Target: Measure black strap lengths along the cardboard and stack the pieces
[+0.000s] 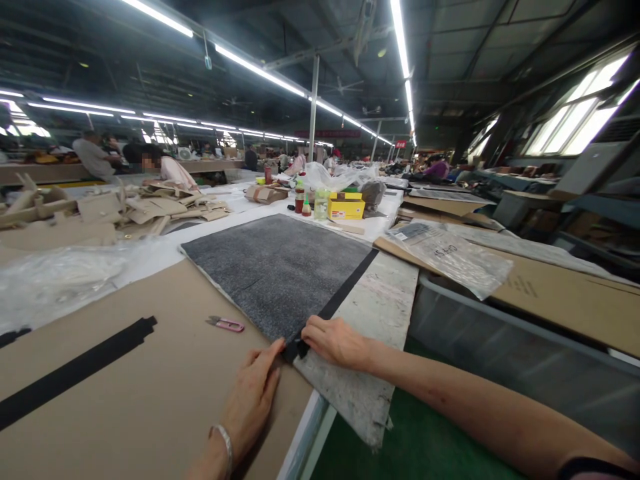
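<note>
A dark grey speckled sheet lies on the table, with a narrow black strip along its right edge. At the near corner, my right hand has its fingers closed on a small folded bit of black strip. My left hand, wearing a bracelet, rests its fingertips on the same corner with the fingers stretched out. Pink-handled thread snips lie just left of the sheet. Under the sheet's right side shows a stained whitish board, which juts past the table edge.
Another black strip lies on the brown board at left, near clear plastic film. Bottles and a yellow box stand behind the sheet. At right, a plastic bag lies on cardboard over a grey bin. Co-workers are far back.
</note>
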`<state>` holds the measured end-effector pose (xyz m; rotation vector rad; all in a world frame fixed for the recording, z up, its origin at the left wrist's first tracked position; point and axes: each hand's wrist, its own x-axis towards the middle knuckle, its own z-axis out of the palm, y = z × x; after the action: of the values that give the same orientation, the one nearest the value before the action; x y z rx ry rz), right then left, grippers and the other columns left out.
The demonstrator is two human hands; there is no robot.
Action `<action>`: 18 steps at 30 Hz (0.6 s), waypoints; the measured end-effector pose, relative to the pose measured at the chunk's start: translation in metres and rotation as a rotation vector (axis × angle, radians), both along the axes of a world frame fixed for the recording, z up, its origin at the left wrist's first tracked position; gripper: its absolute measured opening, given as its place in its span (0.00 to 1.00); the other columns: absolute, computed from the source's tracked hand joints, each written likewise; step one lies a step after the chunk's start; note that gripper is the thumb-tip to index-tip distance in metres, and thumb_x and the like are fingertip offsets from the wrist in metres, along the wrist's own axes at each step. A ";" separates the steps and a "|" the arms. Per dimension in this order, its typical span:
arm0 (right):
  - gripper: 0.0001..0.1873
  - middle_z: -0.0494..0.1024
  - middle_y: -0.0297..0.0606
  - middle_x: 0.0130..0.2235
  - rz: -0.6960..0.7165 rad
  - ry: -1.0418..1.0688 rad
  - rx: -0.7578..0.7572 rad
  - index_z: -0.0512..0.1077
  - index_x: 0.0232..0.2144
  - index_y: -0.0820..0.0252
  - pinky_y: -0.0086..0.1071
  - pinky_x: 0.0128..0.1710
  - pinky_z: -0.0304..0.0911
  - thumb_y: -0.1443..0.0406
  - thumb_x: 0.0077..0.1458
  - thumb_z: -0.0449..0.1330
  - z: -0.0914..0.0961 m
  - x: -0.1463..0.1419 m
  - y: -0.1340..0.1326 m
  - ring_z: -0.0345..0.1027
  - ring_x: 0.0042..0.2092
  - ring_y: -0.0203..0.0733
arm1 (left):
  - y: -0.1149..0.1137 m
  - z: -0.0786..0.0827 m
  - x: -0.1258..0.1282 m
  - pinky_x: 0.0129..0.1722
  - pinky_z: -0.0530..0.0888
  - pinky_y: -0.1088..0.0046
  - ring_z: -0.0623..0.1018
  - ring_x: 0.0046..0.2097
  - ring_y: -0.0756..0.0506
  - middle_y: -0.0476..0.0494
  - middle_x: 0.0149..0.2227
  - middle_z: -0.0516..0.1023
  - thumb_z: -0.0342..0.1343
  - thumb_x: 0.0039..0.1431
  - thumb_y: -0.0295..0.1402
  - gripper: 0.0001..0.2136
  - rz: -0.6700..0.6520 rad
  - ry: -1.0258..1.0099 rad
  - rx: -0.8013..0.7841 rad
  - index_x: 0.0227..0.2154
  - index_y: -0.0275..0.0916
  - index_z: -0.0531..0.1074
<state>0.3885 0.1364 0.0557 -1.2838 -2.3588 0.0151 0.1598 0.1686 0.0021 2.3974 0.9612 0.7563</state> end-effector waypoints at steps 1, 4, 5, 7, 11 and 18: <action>0.09 0.69 0.37 0.35 -0.042 0.092 0.016 0.68 0.34 0.59 0.27 0.28 0.58 0.65 0.63 0.49 0.001 0.005 -0.003 0.62 0.31 0.34 | -0.001 0.000 0.001 0.55 0.69 0.61 0.72 0.53 0.45 0.44 0.52 0.73 0.41 0.62 0.30 0.20 -0.013 0.016 0.016 0.57 0.46 0.62; 0.08 0.70 0.37 0.34 -0.214 0.375 0.091 0.67 0.35 0.60 0.28 0.32 0.63 0.63 0.63 0.49 0.007 0.029 -0.011 0.66 0.34 0.35 | -0.003 0.000 0.002 0.56 0.68 0.57 0.70 0.53 0.43 0.48 0.55 0.71 0.42 0.63 0.32 0.19 -0.044 0.061 0.064 0.54 0.50 0.66; 0.08 0.70 0.36 0.33 -0.275 0.475 0.127 0.66 0.36 0.60 0.28 0.33 0.64 0.63 0.63 0.49 0.010 0.041 -0.012 0.68 0.34 0.35 | -0.003 -0.001 0.002 0.56 0.67 0.55 0.70 0.54 0.42 0.48 0.56 0.70 0.42 0.63 0.33 0.18 -0.047 0.074 0.080 0.53 0.51 0.67; 0.09 0.71 0.34 0.31 -0.385 0.663 0.219 0.65 0.38 0.61 0.29 0.32 0.67 0.61 0.63 0.50 0.022 0.072 -0.015 0.69 0.32 0.35 | -0.003 -0.004 0.002 0.55 0.67 0.52 0.70 0.54 0.40 0.48 0.57 0.69 0.43 0.62 0.34 0.17 -0.048 0.093 0.108 0.52 0.52 0.69; 0.11 0.71 0.32 0.31 -0.533 0.952 0.472 0.64 0.37 0.61 0.30 0.32 0.70 0.58 0.58 0.55 0.066 0.144 -0.031 0.70 0.29 0.33 | -0.001 -0.013 0.002 0.53 0.69 0.50 0.71 0.54 0.38 0.46 0.56 0.70 0.44 0.61 0.34 0.18 -0.048 0.104 0.167 0.52 0.51 0.69; 0.10 0.72 0.30 0.27 -0.541 1.139 0.935 0.68 0.33 0.60 0.26 0.25 0.67 0.63 0.48 0.63 0.169 0.216 -0.088 0.70 0.24 0.33 | 0.003 -0.026 0.004 0.51 0.72 0.56 0.72 0.53 0.41 0.50 0.57 0.70 0.44 0.62 0.35 0.18 -0.004 0.198 0.356 0.53 0.54 0.67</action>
<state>0.6049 0.0483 0.2246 -0.9447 -0.8121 -0.3706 0.1639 0.1715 -0.0242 2.8265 0.9630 0.7512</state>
